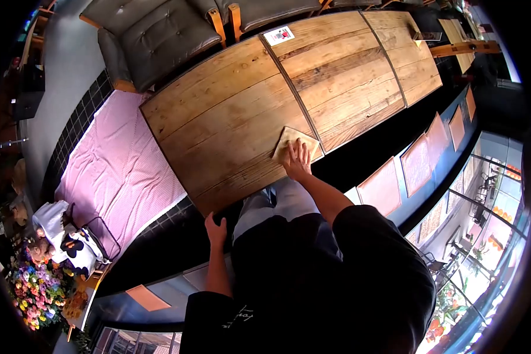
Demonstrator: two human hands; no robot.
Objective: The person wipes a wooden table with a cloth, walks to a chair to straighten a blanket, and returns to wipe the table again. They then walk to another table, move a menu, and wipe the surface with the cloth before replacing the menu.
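My right hand (298, 158) lies flat with its fingers spread on a folded beige cloth (287, 137). It presses the cloth onto the wooden table (224, 127), close to the near edge and beside a seam between two table sections. My left hand (216, 229) hangs in the air just off the table's near left corner, thumb and fingers apart, with nothing visible in it. Farther across the tabletop, by the far edge, is a small white card with a red and black print (278, 35).
Dark tufted armchairs (162, 44) line the table's far side. A pink cloth (121, 171) is spread left of the table. Beside it are a white bag (79, 245) and colourful flowers (38, 289). A bench with pinkish cushions (379, 186) runs behind me, near windows (484, 236).
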